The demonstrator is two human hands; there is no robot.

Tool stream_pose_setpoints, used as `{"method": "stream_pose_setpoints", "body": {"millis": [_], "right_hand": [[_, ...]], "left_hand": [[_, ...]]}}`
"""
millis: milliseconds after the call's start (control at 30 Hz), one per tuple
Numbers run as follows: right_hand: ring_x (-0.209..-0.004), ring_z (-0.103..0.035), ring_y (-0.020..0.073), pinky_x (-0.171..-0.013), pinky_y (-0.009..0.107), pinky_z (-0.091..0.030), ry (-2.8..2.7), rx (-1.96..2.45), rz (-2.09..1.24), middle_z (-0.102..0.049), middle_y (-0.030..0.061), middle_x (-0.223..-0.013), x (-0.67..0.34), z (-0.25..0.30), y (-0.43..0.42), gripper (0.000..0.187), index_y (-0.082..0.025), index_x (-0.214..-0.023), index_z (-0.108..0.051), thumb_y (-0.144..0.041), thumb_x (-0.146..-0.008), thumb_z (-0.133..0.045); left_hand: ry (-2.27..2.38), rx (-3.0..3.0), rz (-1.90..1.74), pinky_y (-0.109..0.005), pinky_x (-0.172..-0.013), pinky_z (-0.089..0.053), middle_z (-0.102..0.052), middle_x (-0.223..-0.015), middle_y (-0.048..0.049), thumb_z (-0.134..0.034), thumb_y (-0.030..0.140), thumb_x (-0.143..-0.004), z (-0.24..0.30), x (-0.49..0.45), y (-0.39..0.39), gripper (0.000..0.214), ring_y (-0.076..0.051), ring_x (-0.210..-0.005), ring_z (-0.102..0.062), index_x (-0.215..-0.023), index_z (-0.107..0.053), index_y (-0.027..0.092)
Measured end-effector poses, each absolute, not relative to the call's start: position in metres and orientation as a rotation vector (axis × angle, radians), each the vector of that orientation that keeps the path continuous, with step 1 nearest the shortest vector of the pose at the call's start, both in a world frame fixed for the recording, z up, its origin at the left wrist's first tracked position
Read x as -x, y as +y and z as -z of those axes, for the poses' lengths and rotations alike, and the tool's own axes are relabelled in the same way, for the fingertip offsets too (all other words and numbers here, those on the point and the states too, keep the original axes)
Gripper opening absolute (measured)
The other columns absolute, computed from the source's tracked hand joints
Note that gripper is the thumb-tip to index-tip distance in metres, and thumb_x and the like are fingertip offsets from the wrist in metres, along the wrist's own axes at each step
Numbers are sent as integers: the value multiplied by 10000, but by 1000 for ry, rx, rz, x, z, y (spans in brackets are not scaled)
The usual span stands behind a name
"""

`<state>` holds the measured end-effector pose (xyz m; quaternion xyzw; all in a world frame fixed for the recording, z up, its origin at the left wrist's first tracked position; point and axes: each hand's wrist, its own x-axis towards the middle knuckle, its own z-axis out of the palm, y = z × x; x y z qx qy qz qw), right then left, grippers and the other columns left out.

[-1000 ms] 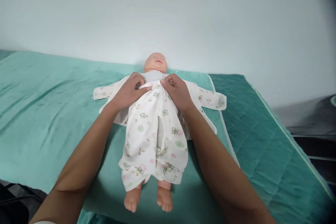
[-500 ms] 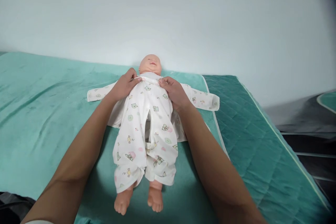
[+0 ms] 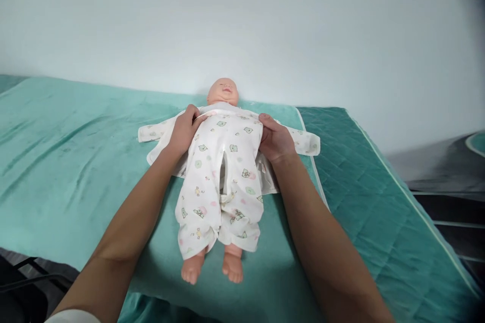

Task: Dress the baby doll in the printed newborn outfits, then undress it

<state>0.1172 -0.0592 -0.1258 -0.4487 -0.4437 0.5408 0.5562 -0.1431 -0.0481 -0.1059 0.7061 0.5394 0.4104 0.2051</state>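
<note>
On its back lies a baby doll (image 3: 223, 92), head toward the wall and bare feet toward me. White printed baby pants (image 3: 227, 161) cover its legs and reach up to the chest, with an opening at the crotch. My left hand (image 3: 186, 128) is closed on the waistband at the doll's chest. At the opposite side, my right hand (image 3: 276, 137) grips the waistband edge, thumb on top and fingers underneath. A matching long-sleeved top (image 3: 306, 142) is spread beneath the doll, both sleeves stretched outward.
A light green sheet (image 3: 68, 161) covers the bed under the doll. To the right lies a darker quilted mat (image 3: 364, 186). The pale wall (image 3: 242, 20) rises right behind the doll's head. A dark slatted frame (image 3: 450, 222) stands at the far right.
My right hand has moved outward to the right along the waistband, pulling it wider. My left hand stays at the waistband. The view has shifted slightly.
</note>
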Motion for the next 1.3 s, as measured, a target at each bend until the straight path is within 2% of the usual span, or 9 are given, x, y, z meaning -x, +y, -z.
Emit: {"method": "stream_pose_setpoints", "body": {"millis": [167, 300, 467, 600, 700, 800, 933, 1033, 1300], "right_hand": [[-555, -463, 142, -548, 297, -380, -1143, 1076, -1311, -531, -44, -643, -120, 125, -80, 328, -255, -857, -594, -460, -682, -780], [-573, -474, 118, -572, 276, -373, -1205, 1133, -1301, -590, -48, -692, -126, 127, -88, 317, -232, -918, -641, -356, -670, -795], [-676, -541, 146, -635, 288, -401, -1389, 1343, -1057, -631, -24, -766, -126, 134, -86, 230, -210, -875, -627, -232, -651, -677], [-774, -569, 187, -745, 331, -430, -1517, 1534, -665, -652, 4, -806, -118, 141, -82, 100, -230, -800, -615, -223, -702, -627], [-740, -551, 203, -736, 345, -425, -1541, 1614, -562, -650, 7, -750, -114, 144, -80, 44, -247, -771, -602, -228, -734, -618], [-724, -562, 216, -723, 355, -422, -1527, 1669, -631, -663, 18, -733, -114, 144, -79, 18, -247, -773, -615, -252, -756, -616], [-826, -634, 229, -757, 354, -444, -1513, 1611, -832, -730, 54, -894, -117, 144, -75, 127, -217, -847, -662, -297, -772, -599], [-870, -644, 229, -750, 340, -461, -1520, 1503, -905, -742, 58, -934, -118, 148, -71, 175, -204, -873, -667, -321, -764, -598], [-688, -579, 181, -604, 300, -460, -1306, 1361, -1052, -684, -1, -741, -109, 154, -66, 183, -224, -810, -626, -368, -703, -667]], "left_hand": [[1550, -2000, -1141, -317, -731, -368, -593, -832, -6, -555, 392, -939, 111, 146, -56, 177, -180, -777, -510, -877, -492, 238], [1607, -2035, -1111, -328, -746, -365, -598, -844, -25, -545, 367, -940, 115, 150, -63, 167, -189, -795, -503, -864, -519, 222], [1649, -1966, -994, -334, -716, -343, -580, -761, -15, -515, 311, -955, 114, 152, -70, 130, -184, -741, -494, -865, -521, 218], [1665, -1960, -919, -337, -681, -314, -579, -727, -21, -498, 323, -953, 112, 153, -70, 164, -187, -700, -484, -823, -516, 224], [1680, -1973, -890, -336, -668, -299, -591, -721, -29, -504, 347, -938, 113, 154, -71, 178, -194, -683, -473, -809, -536, 229], [1660, -1971, -894, -331, -671, -316, -623, -736, -37, -510, 338, -921, 114, 156, -72, 152, -198, -688, -490, -831, -568, 230], [1545, -1874, -869, -301, -667, -357, -659, -780, -25, -513, 352, -906, 110, 161, -75, 151, -182, -712, -526, -856, -577, 225], [1384, -1764, -832, -275, -648, -371, -648, -818, -5, -541, 374, -890, 105, 166, -77, 152, -158, -711, -518, -879, -564, 224], [1248, -1646, -881, -254, -608, -335, -550, -749, 18, -572, 370, -868, 104, 166, -78, 149, -130, -651, -450, -850, -515, 234]]}}
